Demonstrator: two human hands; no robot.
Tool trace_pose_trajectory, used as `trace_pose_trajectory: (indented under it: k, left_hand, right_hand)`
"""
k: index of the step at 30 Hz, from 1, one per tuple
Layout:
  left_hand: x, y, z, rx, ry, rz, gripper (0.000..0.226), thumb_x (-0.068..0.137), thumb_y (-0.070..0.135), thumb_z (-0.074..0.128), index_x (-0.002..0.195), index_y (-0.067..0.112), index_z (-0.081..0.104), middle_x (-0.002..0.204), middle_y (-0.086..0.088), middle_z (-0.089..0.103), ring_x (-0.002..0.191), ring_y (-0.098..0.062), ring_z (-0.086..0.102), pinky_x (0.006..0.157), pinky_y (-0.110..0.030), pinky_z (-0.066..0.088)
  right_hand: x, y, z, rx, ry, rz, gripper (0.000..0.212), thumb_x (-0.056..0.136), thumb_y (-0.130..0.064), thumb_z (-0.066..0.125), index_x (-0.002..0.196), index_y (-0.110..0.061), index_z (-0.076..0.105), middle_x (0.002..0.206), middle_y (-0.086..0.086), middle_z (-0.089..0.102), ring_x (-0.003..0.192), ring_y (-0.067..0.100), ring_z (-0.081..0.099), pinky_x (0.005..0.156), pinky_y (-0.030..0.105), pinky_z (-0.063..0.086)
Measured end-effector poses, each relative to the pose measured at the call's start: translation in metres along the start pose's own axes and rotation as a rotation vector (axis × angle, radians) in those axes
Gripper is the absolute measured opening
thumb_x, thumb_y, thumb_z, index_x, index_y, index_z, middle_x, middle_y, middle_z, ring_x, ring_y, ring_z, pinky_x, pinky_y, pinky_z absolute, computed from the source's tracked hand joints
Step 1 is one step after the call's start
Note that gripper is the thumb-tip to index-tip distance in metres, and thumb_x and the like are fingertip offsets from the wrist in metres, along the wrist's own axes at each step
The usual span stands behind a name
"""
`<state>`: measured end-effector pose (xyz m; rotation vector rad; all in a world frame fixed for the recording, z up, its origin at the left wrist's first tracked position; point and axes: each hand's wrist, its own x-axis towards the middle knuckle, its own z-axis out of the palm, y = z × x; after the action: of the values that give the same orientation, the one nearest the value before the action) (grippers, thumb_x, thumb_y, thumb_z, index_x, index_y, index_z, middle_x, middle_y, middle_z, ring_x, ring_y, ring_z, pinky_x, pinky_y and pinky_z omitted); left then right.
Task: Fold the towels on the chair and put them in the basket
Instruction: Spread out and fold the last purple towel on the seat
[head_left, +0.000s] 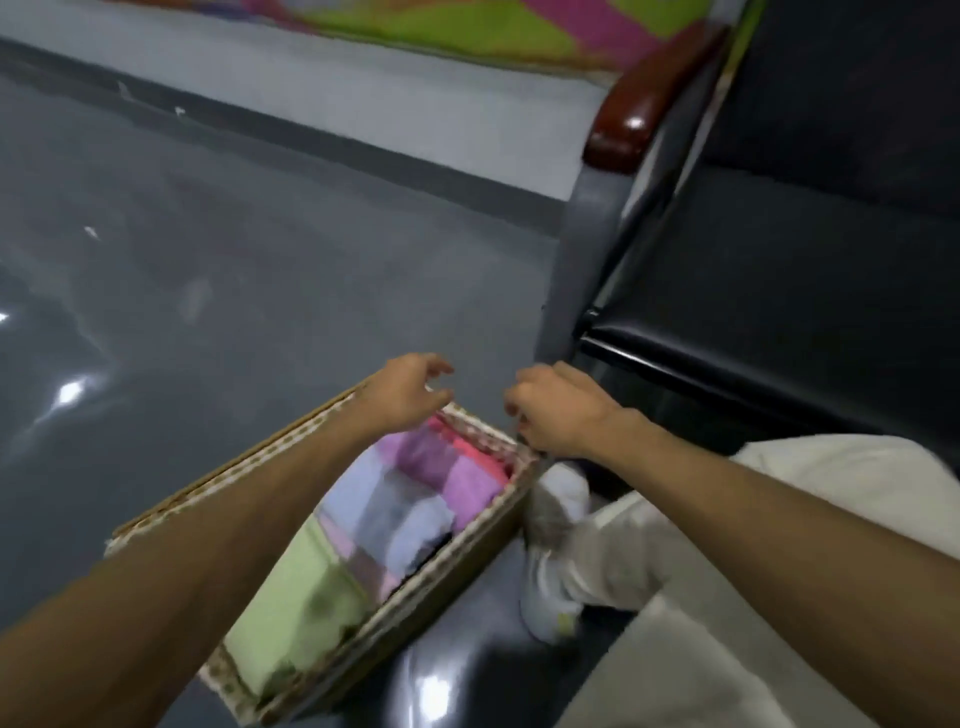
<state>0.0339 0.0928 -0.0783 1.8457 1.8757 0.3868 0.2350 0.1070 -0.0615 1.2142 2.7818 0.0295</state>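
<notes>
One basket (460, 543) stands on the floor (260, 260) beside one chair (779, 312), full of folded towels (291, 613); the blur hides their number. Two hands are above it: left hand (410, 389) grip spread, empty; right hand (556, 410) grip curled, I cannot tell on what.

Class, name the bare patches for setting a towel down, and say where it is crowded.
Free: the black chair seat beside the armrest; the grey floor left of the basket. Crowded: the basket, full of folded towels, left hand and right hand over its far end.
</notes>
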Motion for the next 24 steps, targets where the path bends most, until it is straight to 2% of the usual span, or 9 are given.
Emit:
trace_pose_trajectory:
  k: [3, 5, 9, 14, 17, 20, 22, 24]
  left_hand:
    - [0.021, 0.069, -0.002, -0.024, -0.058, 0.138, 0.033, 0.091, 0.015, 0.063, 0.124, 0.010, 0.063, 0.120, -0.011, 0.066, 0.110, -0.025, 0.062, 0.098, -0.031, 0.045]
    - [0.035, 0.127, 0.002, -0.064, -0.084, 0.250, 0.029, 0.092, 0.015, 0.062, 0.120, 0.010, 0.065, 0.116, -0.008, 0.068, 0.106, -0.022, 0.064, 0.097, -0.031, 0.047]
    - [0.050, 0.256, 0.022, -0.136, -0.131, 0.446, 0.022, 0.095, 0.015, 0.056, 0.113, 0.019, 0.067, 0.108, 0.004, 0.067, 0.100, -0.009, 0.061, 0.087, -0.020, 0.044]
    - [0.052, 0.395, 0.082, -0.163, -0.284, 0.618, 0.026, 0.093, 0.009, 0.050, 0.108, 0.025, 0.065, 0.108, 0.006, 0.065, 0.103, -0.010, 0.059, 0.088, -0.023, 0.046]
    - [0.052, 0.459, 0.133, -0.143, -0.379, 0.694, 0.027, 0.094, 0.012, 0.051, 0.114, 0.021, 0.065, 0.111, 0.005, 0.064, 0.105, -0.010, 0.058, 0.088, -0.021, 0.044]
    - [0.056, 0.511, 0.185, -0.143, -0.462, 0.724, 0.032, 0.090, 0.006, 0.049, 0.114, 0.019, 0.067, 0.115, 0.002, 0.066, 0.111, -0.013, 0.059, 0.101, -0.027, 0.044]
    - [0.062, 0.542, 0.216, -0.150, -0.493, 0.733, 0.035, 0.089, 0.006, 0.050, 0.118, 0.017, 0.066, 0.121, 0.000, 0.066, 0.114, -0.013, 0.059, 0.105, -0.028, 0.042]
    - [0.070, 0.568, 0.243, -0.186, -0.498, 0.723, 0.036, 0.089, 0.008, 0.052, 0.122, 0.017, 0.064, 0.120, 0.002, 0.065, 0.113, -0.011, 0.059, 0.099, -0.020, 0.041]
  right_hand:
    - [-0.040, 0.059, -0.046, -0.099, 0.104, 0.110, 0.024, 0.092, -0.021, 0.048, 0.106, -0.018, 0.066, 0.111, 0.005, 0.061, 0.108, 0.027, 0.055, 0.086, 0.036, 0.037]
    - [-0.081, 0.107, -0.073, -0.019, 0.130, 0.266, 0.023, 0.093, -0.019, 0.048, 0.106, -0.016, 0.067, 0.110, 0.006, 0.061, 0.104, 0.027, 0.056, 0.086, 0.037, 0.040]
    - [-0.180, 0.197, -0.094, 0.218, 0.187, 0.603, 0.019, 0.093, -0.021, 0.054, 0.107, -0.017, 0.067, 0.109, 0.002, 0.060, 0.101, 0.023, 0.058, 0.087, 0.038, 0.049]
    - [-0.295, 0.277, -0.081, 0.426, 0.346, 0.975, 0.018, 0.090, -0.019, 0.059, 0.105, -0.016, 0.069, 0.108, 0.003, 0.068, 0.103, 0.022, 0.062, 0.089, 0.032, 0.050]
    - [-0.349, 0.311, -0.061, 0.390, 0.341, 1.132, 0.023, 0.087, -0.017, 0.058, 0.107, -0.016, 0.067, 0.110, 0.006, 0.068, 0.104, 0.026, 0.062, 0.086, 0.033, 0.051]
    - [-0.392, 0.340, -0.036, 0.327, 0.358, 1.307, 0.027, 0.086, -0.017, 0.054, 0.110, -0.017, 0.068, 0.111, 0.008, 0.067, 0.108, 0.030, 0.060, 0.083, 0.033, 0.048]
    - [-0.415, 0.358, -0.022, 0.359, 0.427, 1.384, 0.030, 0.085, -0.014, 0.055, 0.113, -0.011, 0.065, 0.112, 0.011, 0.065, 0.110, 0.032, 0.059, 0.080, 0.032, 0.046]
    - [-0.432, 0.376, -0.010, 0.369, 0.475, 1.397, 0.032, 0.081, -0.012, 0.061, 0.113, -0.008, 0.064, 0.114, 0.013, 0.063, 0.110, 0.033, 0.057, 0.080, 0.033, 0.047]
